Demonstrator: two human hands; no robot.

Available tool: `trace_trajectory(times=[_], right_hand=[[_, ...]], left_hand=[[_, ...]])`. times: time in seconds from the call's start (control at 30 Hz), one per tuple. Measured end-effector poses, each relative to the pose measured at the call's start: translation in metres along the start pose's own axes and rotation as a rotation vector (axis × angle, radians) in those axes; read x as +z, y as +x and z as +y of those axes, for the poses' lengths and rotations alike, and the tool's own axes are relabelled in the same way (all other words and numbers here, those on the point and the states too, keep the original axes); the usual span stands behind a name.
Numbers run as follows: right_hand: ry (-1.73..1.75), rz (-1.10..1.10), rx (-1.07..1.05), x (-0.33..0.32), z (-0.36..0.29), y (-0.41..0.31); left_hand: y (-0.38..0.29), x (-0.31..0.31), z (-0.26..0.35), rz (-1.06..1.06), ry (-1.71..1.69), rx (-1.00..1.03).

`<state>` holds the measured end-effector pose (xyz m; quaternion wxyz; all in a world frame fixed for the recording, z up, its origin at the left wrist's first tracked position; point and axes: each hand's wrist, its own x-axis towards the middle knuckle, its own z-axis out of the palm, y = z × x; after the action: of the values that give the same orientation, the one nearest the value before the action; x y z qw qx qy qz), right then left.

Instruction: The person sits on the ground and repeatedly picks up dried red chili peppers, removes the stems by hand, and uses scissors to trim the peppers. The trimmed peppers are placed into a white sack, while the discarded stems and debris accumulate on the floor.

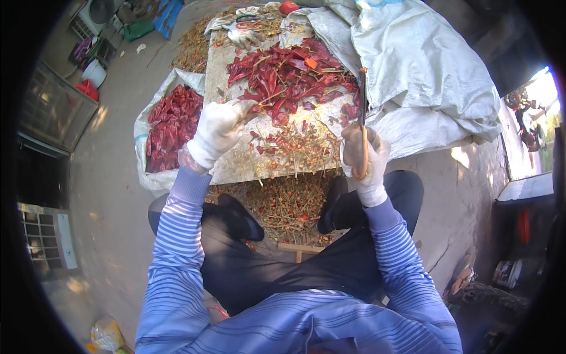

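Observation:
My left hand (221, 128), in a white work glove, is at the near left of a pile of dried red peppers (283, 79). Its fingertips are pinched together on a dried red pepper (255, 108), mostly hidden by the glove. My right hand (366, 152), gloved too, grips scissors (363, 106) by their orange handle. Their dark blades point away from me and look closed, with a small orange-red bit at the tip. Cut stems and pepper scraps (300, 148) lie on the board (234, 163) between my hands.
A white woven sack (170, 128) full of dried peppers stands left of the board. More woven sacking (411, 57) covers the right side. A spare glove (245, 39) and second scissors (254, 21) lie at the far end. Stem litter (287, 208) covers the ground between my feet.

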<state>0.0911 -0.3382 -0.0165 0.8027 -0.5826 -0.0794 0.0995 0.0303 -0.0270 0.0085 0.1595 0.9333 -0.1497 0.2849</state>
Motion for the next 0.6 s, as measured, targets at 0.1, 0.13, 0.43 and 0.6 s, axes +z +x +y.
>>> trace_trajectory(times=[0.1,0.13,0.43,0.6], right_hand=[[-0.235,-0.045,0.116,-0.005,0.001,0.002],[-0.325,-0.154,0.011,0.0,0.006,0.0],[-0.573,-0.274,-0.111,0.006,0.013,-0.004],[-0.752,-0.143,-0.193,-0.006,0.021,0.006]], left_hand=[[-0.01,0.002,0.001,0.015,-0.171,-0.079],[-0.013,0.004,0.004,-0.018,-0.313,-0.196],[-0.002,0.005,0.023,-0.052,-0.568,-0.454],[-0.014,-0.018,-0.029,-0.032,-0.224,-0.485]])
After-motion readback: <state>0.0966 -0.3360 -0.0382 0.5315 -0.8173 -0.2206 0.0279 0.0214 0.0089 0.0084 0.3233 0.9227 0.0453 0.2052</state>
